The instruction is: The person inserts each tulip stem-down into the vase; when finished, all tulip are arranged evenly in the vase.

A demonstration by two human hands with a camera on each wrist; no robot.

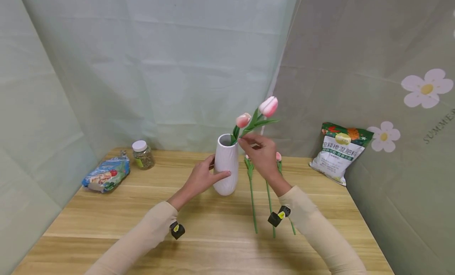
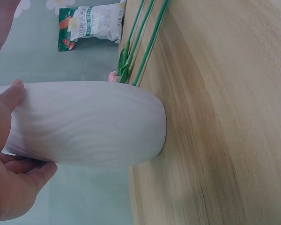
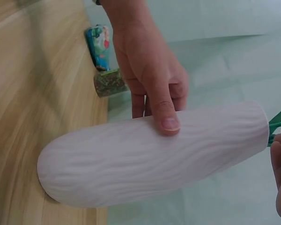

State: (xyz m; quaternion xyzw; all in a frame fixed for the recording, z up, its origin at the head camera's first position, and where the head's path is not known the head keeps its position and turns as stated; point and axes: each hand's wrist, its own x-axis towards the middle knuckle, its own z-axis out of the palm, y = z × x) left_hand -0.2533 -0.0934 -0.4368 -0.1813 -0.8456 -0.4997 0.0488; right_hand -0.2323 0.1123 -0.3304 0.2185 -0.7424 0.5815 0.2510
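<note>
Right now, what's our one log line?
left hand: grips tall white textured vase; right hand: pinches pink-white tulip by stem; wooden table: three green stems

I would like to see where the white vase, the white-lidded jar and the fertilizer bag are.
White vase (image 1: 227, 159): head view, on the middle of its body.
White-lidded jar (image 1: 145, 158): head view, on its see-through side.
Fertilizer bag (image 1: 337, 156): head view, on its printed front.

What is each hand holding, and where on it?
The left hand grips the white vase around its body; the right hand pinches a pink tulip by its stem.
</note>
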